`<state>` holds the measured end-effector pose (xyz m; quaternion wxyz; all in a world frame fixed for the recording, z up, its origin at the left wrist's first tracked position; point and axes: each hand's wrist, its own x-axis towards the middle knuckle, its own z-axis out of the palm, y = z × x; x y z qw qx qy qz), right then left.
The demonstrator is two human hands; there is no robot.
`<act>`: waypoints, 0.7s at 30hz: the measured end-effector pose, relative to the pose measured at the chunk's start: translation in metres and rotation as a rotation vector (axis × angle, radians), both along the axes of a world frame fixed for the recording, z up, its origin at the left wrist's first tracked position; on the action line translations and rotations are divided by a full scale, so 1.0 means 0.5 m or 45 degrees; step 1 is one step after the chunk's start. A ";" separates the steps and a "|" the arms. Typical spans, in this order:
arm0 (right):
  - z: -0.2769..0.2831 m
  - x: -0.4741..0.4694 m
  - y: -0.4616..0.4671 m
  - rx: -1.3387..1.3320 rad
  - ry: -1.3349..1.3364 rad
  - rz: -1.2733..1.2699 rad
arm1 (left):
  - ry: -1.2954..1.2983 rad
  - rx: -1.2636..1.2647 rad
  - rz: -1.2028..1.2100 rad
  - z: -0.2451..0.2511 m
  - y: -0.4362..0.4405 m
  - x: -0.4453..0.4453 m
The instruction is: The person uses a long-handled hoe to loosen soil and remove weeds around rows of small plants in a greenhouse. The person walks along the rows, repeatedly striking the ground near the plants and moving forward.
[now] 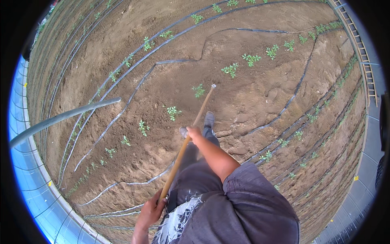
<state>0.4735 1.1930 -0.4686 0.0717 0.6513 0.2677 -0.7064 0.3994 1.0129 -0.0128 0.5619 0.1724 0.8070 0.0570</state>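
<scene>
A long wooden tool handle (179,157) slants across the middle of the view, held in both hands. My left hand (152,209) grips it near its lower end, beside my hip. Farther along, my right hand (194,134) is closed around it above my shoes. At the far end a small pale metal piece (214,86) shows against the brown soil; the kind of tool cannot be told. Just left of that end grows a green seedling (198,90), with another seedling (173,113) nearer my feet. They belong to a curved row of young plants.
Black drip tape (134,91) lies slack left of the plant row, and another tape (292,99) runs on the right. A grey pole (76,112) juts in from the left. A wooden ladder (361,48) lies along the upper right edge. More plant rows fill both sides.
</scene>
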 end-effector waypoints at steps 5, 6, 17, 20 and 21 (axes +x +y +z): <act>0.080 0.001 -0.134 -0.244 0.041 -0.081 | -0.064 -0.076 -0.029 0.067 -0.100 -0.072; 0.078 0.011 -0.114 -0.207 0.033 -0.126 | -0.072 -0.038 -0.058 0.045 -0.100 -0.074; -0.032 0.196 0.277 0.108 -0.052 -0.344 | -0.242 0.722 -0.217 -0.338 0.220 0.047; -0.025 0.150 0.213 0.060 -0.101 -0.252 | -0.222 0.370 -0.225 -0.199 0.157 0.026; -0.010 0.131 0.164 0.017 -0.114 -0.260 | -0.209 0.317 -0.210 -0.148 0.139 0.018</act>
